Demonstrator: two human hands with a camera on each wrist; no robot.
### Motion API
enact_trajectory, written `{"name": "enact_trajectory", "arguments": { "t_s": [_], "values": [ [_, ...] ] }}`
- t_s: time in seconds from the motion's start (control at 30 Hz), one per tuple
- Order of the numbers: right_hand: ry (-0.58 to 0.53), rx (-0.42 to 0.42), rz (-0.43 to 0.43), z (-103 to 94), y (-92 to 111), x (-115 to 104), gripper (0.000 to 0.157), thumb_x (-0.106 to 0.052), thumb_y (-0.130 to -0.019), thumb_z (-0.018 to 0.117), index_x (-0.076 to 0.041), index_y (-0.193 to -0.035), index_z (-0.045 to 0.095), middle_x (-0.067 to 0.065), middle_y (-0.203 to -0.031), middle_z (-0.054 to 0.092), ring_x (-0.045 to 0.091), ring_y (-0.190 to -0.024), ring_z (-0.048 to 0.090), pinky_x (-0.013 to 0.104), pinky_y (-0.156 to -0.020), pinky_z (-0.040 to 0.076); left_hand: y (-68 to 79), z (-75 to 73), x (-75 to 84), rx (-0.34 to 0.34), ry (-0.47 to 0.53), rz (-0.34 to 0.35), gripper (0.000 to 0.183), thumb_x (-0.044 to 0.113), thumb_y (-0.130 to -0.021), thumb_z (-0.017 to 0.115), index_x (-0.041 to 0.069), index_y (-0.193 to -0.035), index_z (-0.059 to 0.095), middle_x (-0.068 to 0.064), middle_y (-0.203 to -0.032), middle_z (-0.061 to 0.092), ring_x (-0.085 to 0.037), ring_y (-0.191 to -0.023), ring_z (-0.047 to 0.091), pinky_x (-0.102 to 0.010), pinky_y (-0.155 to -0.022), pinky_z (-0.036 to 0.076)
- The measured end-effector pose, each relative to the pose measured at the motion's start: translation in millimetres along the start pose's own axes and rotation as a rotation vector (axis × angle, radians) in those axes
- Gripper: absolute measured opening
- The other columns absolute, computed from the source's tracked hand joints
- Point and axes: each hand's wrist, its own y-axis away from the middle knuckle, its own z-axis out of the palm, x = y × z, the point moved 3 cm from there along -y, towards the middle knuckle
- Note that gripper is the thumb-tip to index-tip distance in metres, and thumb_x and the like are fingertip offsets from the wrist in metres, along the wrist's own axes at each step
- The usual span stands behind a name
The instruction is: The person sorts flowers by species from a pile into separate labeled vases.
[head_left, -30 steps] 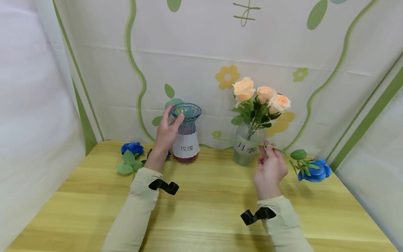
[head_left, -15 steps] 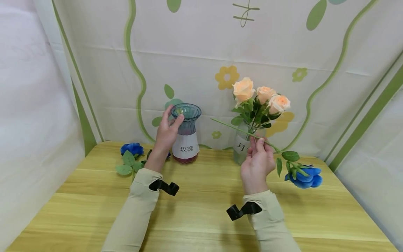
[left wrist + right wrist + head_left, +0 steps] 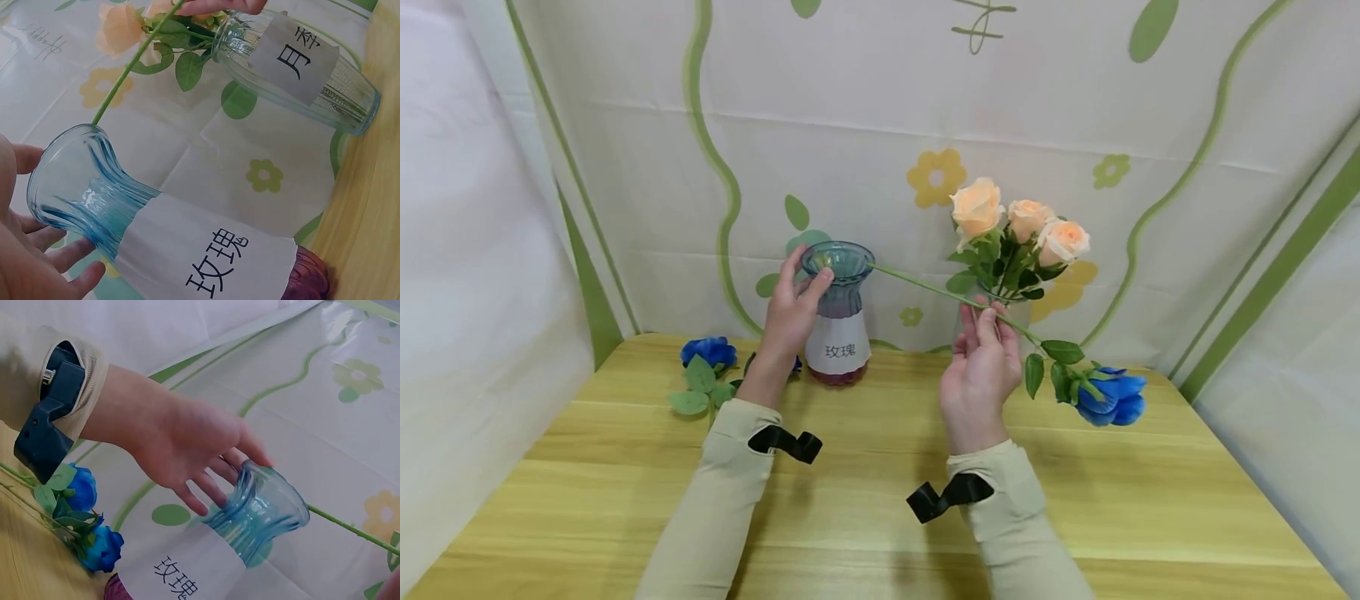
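Note:
My left hand holds the flared top of a blue-and-red glass vase, its thumb at the rim and fingers round the neck. The vase stands upright with a white paper label. My right hand pinches the green stem of a blue rose. That stem slants up to the left, its cut end right at the vase's rim; the bloom hangs to the right above the table. In the left wrist view, the stem meets the rim of the glass vase, whose mouth shows no flower inside.
Behind my right hand stands a clear labelled vase with three peach roses. Two more blue roses lie on the wooden table at the left, partly behind my left forearm. A printed cloth backdrop rises behind.
My right hand has moved left with the blue rose, bringing the stem's end from beside the clear vase to the rim of the blue-and-red one. The left hand keeps its hold.

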Motion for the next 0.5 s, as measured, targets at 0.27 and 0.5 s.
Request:
{"name": "enact_trajectory", "arguments": {
  "t_s": [0.27, 0.5],
  "values": [
    [0.033, -0.064, -0.041, 19.4, 9, 15, 0.013, -0.018, -0.106, 0.065, -0.012, -0.117, 0.068, 0.004, -0.118, 0.079, 0.028, -0.125, 0.071, 0.023, -0.076, 0.040, -0.3, -0.2, -1.3, -0.001, 0.011, -0.006, 0.072, 0.045, -0.109, 0.055, 0.035, -0.170, 0.019, 0.000, -0.180, 0.012, -0.029, -0.164, 0.027, -0.057, -0.131, 0.028],
    [0.103, -0.127, -0.157, 34.8, 13, 28, 0.010, -0.014, -0.107, 0.064, -0.012, -0.114, 0.070, 0.005, -0.111, 0.078, 0.031, -0.121, 0.074, 0.026, -0.078, 0.038, -0.4, -0.8, -1.9, -0.009, 0.003, -0.008, 0.073, 0.046, -0.109, 0.056, 0.036, -0.171, 0.017, 0.000, -0.180, 0.012, -0.029, -0.164, 0.027, -0.058, -0.131, 0.028]
  ]
}}
